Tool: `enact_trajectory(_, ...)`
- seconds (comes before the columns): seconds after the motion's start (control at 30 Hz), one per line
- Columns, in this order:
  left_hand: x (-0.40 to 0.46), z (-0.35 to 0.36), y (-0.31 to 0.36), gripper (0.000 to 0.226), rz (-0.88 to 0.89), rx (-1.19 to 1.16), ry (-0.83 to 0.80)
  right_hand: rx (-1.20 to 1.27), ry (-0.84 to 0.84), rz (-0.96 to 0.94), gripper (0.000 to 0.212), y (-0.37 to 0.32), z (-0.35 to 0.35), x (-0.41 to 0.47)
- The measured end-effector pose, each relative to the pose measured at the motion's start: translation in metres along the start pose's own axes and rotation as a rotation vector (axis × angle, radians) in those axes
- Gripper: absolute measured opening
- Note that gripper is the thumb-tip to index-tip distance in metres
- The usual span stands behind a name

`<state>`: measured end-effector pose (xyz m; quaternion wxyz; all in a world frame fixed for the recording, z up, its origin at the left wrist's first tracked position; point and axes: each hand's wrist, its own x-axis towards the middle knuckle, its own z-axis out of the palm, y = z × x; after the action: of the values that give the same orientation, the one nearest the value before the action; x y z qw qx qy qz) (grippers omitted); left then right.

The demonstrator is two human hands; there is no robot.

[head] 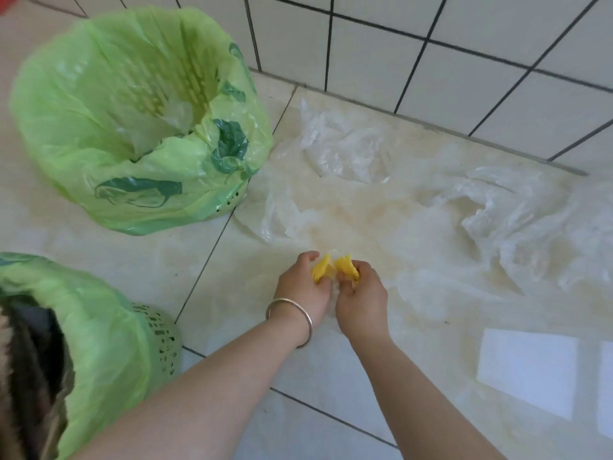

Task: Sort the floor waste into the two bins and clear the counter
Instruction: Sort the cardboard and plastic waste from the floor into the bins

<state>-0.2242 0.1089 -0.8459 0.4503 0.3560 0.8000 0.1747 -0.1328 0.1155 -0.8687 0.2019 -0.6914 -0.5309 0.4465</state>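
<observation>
Yellow waste pieces (335, 268) gripped low over floor tile (414, 327): left hand (303, 288) curled on one, right hand (363, 302) on other. Bin liner (139, 190) print unreadable.

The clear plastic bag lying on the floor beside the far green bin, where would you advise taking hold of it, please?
Take the clear plastic bag at its raised crumpled ridge in the middle, coming from above. The film lies flat at the edges, so the bunched folds give a pinch grip something to close on. Both hands, left hand and right hand, currently hold yellow scraps.
</observation>
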Motion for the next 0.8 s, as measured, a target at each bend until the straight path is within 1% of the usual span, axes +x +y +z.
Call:
enact_trajectory(0.07, -0.001, -0.014, 0.026, 0.024, 0.000, -0.094, 0.034, 0.116, 0.016, -0.022, 0.013, -0.032, -0.005, 0.001)
enact_trajectory(0.13, -0.001, -0.035, 0.051, 0.018, 0.030, -0.164, 0.084, 0.196, 0.045, -0.078, 0.011, -0.068, -0.013, 0.005)
enact_trajectory(0.17, -0.002, -0.047, 0.062, 0.019, 0.057, -0.205, 0.112, 0.228, 0.055, -0.120, 0.011, -0.087, -0.016, 0.006)
enact_trajectory(0.3, -0.008, -0.103, 0.099, 0.030, 0.167, -0.388, 0.250, 0.335, 0.056, -0.304, 0.028, -0.163, -0.021, 0.008)
enact_trajectory(0.4, -0.007, -0.144, 0.116, 0.027, 0.275, -0.487, 0.366, 0.436, -0.009, -0.389, 0.030, -0.211, -0.016, 0.007)
enact_trajectory(0.47, -0.004, -0.170, 0.120, 0.021, 0.341, -0.536, 0.455, 0.518, -0.105, -0.394, 0.027, -0.239, -0.007, 0.006)
enact_trajectory(0.53, 0.002, -0.192, 0.119, 0.018, 0.397, -0.521, 0.559, 0.575, -0.235, -0.379, 0.024, -0.262, 0.004, 0.003)
enact_trajectory(0.63, 0.017, -0.219, 0.112, 0.028, 0.439, -0.419, 0.692, 0.604, -0.350, -0.376, 0.024, -0.286, 0.022, 0.000)
enact_trajectory(0.77, 0.046, -0.242, 0.093, 0.035, 0.446, -0.193, 0.716, 0.546, -0.406, -0.361, 0.011, -0.304, 0.056, 0.012)
enact_trajectory(0.8, 0.055, -0.247, 0.087, 0.036, 0.425, -0.103, 0.708, 0.510, -0.427, -0.326, 0.016, -0.307, 0.067, 0.018)
